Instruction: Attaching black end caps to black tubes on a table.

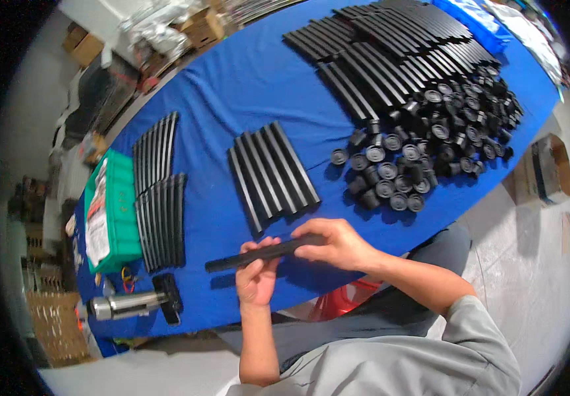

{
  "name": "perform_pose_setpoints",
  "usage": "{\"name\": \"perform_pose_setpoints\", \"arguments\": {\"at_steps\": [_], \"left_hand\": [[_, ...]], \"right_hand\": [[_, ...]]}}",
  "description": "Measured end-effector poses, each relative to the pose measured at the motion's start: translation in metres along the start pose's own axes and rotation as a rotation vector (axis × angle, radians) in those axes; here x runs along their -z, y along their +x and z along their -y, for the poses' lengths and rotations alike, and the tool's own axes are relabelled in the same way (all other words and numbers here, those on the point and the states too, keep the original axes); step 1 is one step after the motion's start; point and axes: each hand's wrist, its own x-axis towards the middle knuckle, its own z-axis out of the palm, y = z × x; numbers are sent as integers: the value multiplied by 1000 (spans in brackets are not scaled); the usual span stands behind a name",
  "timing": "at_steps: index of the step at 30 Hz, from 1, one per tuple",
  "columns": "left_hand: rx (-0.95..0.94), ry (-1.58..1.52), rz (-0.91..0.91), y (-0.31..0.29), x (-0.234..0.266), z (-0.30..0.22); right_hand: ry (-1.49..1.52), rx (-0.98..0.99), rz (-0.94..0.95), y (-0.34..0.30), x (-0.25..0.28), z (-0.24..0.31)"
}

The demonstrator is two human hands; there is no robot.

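Note:
A black tube (229, 263) is held nearly level above the near edge of the blue-covered table, its left end slightly lower. My left hand (257, 277) grips it around the middle, thumb on the near side and fingertips beyond. At the tube's right end, my right hand (338, 244) is closed with thumb and fingers around it; whether a cap sits there is hidden by the fingers. Just beyond my hands lies a small row of black tubes (272, 171). To the right is a heap of round black caps (402, 185).
Many black tubes (391, 53) lie in rows at the far right, beside a blue bin (480, 26). Two stacked groups of tubes (159, 218) flank a green crate (123, 211) on the left. A metal cylinder (123, 305) and a phone-like black object (167, 299) are near left.

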Motion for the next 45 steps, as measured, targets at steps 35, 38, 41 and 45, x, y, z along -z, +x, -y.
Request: {"name": "perform_pose_setpoints", "arguments": {"at_steps": [35, 38, 41, 45], "left_hand": [[-26, -36, -23, 2, 3, 2], [-24, -30, -42, 3, 3, 3], [-28, -33, -48, 3, 5, 3], [-31, -45, -46, 2, 5, 2]], "right_hand": [[-124, -103, 13, -7, 4, 21], [-184, 45, 18, -2, 4, 0], [-418, 420, -87, -2, 2, -10], [-408, 412, -56, -2, 1, -7]]}}
